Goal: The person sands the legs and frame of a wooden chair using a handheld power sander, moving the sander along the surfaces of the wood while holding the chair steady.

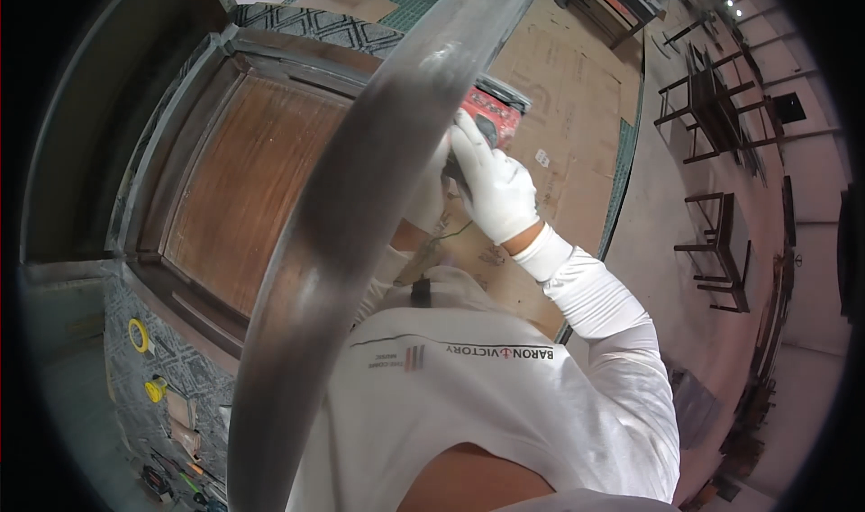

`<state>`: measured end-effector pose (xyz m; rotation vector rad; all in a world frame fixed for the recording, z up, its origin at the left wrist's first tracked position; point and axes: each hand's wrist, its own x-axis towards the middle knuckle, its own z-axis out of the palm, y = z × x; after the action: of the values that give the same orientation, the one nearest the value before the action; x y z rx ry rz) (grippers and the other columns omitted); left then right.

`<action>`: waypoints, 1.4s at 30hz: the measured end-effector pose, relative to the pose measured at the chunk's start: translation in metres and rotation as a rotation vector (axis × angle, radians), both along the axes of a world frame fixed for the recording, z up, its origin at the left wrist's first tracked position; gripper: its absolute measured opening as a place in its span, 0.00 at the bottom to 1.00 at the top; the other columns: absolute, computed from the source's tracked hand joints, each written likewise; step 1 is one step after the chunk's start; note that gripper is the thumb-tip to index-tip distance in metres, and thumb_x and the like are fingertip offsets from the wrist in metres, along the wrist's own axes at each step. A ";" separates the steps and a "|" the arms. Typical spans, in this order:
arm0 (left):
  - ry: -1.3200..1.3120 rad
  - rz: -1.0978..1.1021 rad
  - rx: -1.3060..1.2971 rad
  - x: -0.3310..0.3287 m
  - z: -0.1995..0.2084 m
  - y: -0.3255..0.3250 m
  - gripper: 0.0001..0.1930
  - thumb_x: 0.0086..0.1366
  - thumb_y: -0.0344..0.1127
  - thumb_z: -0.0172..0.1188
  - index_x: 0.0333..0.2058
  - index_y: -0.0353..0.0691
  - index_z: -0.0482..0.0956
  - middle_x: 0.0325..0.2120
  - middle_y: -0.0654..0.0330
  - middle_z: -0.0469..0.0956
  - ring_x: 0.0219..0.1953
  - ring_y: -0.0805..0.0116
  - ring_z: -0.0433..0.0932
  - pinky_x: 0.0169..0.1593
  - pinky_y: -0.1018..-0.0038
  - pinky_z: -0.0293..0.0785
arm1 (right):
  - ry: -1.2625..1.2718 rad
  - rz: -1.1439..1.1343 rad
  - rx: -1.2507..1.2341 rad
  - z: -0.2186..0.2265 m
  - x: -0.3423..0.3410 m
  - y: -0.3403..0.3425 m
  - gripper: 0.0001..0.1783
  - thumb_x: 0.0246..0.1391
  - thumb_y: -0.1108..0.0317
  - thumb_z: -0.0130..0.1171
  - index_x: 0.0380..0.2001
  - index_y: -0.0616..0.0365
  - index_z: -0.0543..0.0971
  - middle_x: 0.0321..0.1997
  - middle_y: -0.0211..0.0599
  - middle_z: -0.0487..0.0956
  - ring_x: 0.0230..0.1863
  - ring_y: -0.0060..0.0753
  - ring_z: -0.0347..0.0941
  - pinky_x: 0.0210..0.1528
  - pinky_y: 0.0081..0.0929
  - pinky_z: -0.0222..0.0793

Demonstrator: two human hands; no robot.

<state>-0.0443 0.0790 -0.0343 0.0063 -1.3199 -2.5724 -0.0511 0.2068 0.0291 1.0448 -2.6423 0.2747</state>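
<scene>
Head view showed the right hand grasping a red sander just beside the dark board — the left hand, partly hidden behind that board, had a grip I could not tell.

Furn. wkshp: red tool, dk. wood frames

Dark furniture, pale floor

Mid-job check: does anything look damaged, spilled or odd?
No spill or break stands out. The curved wooden rail looks uneven in colour, dark brown midway and greyer toward its upper end, though glare may explain some of that.
</scene>
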 end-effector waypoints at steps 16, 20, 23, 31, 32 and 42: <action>0.234 0.333 -0.571 0.021 0.011 0.013 0.18 0.75 0.41 0.49 0.57 0.38 0.65 0.52 0.58 0.67 0.52 0.71 0.69 0.55 0.73 0.68 | -0.027 0.035 -0.037 0.025 0.010 0.007 0.36 0.47 0.70 0.64 0.62 0.54 0.69 0.68 0.40 0.69 0.33 0.41 0.77 0.36 0.33 0.76; -0.045 0.223 0.193 0.000 0.012 0.003 0.16 0.75 0.50 0.48 0.49 0.44 0.71 0.44 0.65 0.74 0.44 0.75 0.75 0.47 0.75 0.74 | 0.028 0.018 0.079 0.013 -0.004 -0.017 0.32 0.52 0.69 0.56 0.63 0.46 0.67 0.67 0.34 0.70 0.28 0.41 0.76 0.33 0.37 0.77; -0.085 0.102 0.360 0.001 0.004 -0.002 0.17 0.75 0.51 0.47 0.46 0.45 0.73 0.40 0.66 0.75 0.42 0.76 0.77 0.45 0.76 0.76 | 0.127 0.037 0.083 -0.002 -0.001 -0.026 0.28 0.55 0.69 0.52 0.61 0.41 0.67 0.66 0.32 0.70 0.28 0.45 0.77 0.32 0.41 0.78; 0.020 -0.016 0.167 0.019 0.011 0.024 0.20 0.76 0.41 0.44 0.61 0.39 0.65 0.54 0.65 0.69 0.56 0.77 0.67 0.60 0.76 0.64 | -0.080 0.047 -0.169 0.018 0.007 0.013 0.36 0.50 0.69 0.58 0.65 0.54 0.64 0.67 0.45 0.70 0.33 0.51 0.79 0.37 0.43 0.78; -0.014 -0.106 0.057 0.024 0.034 0.022 0.21 0.76 0.40 0.45 0.63 0.38 0.63 0.55 0.65 0.68 0.56 0.78 0.66 0.60 0.78 0.63 | -0.100 -0.010 -0.137 0.029 0.010 0.023 0.39 0.48 0.68 0.61 0.66 0.58 0.63 0.66 0.51 0.69 0.35 0.53 0.79 0.38 0.43 0.78; 0.297 -0.301 -0.248 0.033 0.171 0.026 0.35 0.65 0.23 0.50 0.70 0.30 0.51 0.65 0.51 0.62 0.67 0.66 0.60 0.69 0.70 0.55 | 0.310 -0.115 -0.198 0.143 0.011 0.061 0.46 0.37 0.63 0.74 0.63 0.55 0.68 0.63 0.52 0.70 0.45 0.49 0.81 0.42 0.35 0.80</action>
<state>-0.0117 0.1048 0.1368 -0.6381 -1.6070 -2.4865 -0.0400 0.2678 0.1718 0.7975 -2.3321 0.3133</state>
